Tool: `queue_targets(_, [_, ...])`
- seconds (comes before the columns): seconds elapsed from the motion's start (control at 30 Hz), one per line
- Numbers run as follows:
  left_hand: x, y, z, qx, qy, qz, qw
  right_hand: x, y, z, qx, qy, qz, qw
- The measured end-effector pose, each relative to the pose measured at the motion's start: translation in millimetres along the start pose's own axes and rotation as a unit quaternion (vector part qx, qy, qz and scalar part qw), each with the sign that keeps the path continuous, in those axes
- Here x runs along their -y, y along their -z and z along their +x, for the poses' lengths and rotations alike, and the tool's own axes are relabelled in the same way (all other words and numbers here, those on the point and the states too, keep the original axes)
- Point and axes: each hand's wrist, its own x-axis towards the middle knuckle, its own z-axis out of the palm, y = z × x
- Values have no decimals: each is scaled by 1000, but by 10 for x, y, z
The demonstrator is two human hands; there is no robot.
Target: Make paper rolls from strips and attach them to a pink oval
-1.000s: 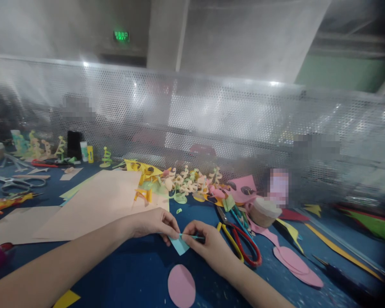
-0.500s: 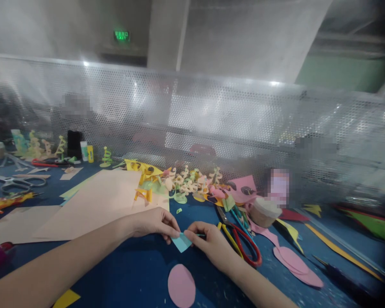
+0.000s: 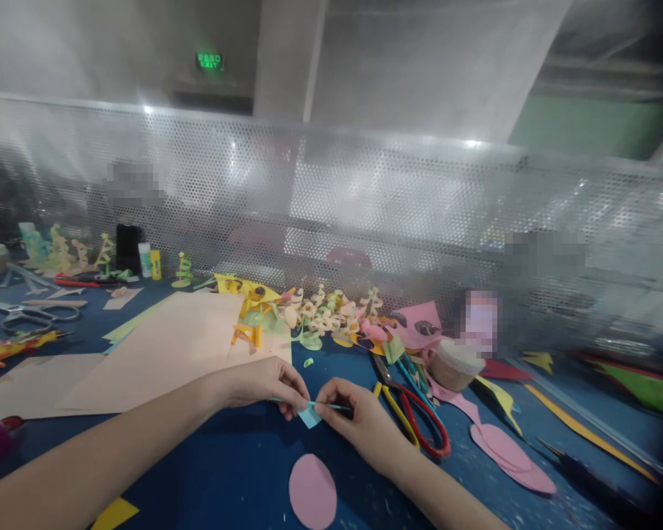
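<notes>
Head view shows the left hand (image 3: 270, 383) and the right hand (image 3: 359, 419) meeting at a small piece of light-blue paper (image 3: 310, 417), each grip pinching it between thumb and fingers near its upper edge. A thin blue line crosses the right hand's fingers; whether it belongs to the paper, I cannot tell. The paper looks light, thin and bendy, likely to crease if squeezed hard, so its edges seem the best hold. Just nearer than the grip, a pink oval (image 3: 312, 492) lies on the table (image 3: 226, 471). Right of the grip are red-handled scissors (image 3: 407, 406), then more pink cutouts (image 3: 511, 450). Left of it lie large pale sheets (image 3: 166, 353); beyond it, curled paper shapes (image 3: 325, 315) crowd together.
</notes>
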Motion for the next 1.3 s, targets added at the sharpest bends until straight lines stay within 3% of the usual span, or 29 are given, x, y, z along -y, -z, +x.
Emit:
queue_targets(0.47, [7, -1, 1, -11, -5, 0, 1000, 9, 8, 19, 3, -50, -19, 999])
queue_targets(1.07, [7, 17, 0, 4, -1, 4, 1000, 30, -15, -6, -10, 17, -33, 999])
queue_targets(1.3, [17, 9, 3, -2, -8, 1, 1000, 3, -10, 4, -15, 3, -63, 998])
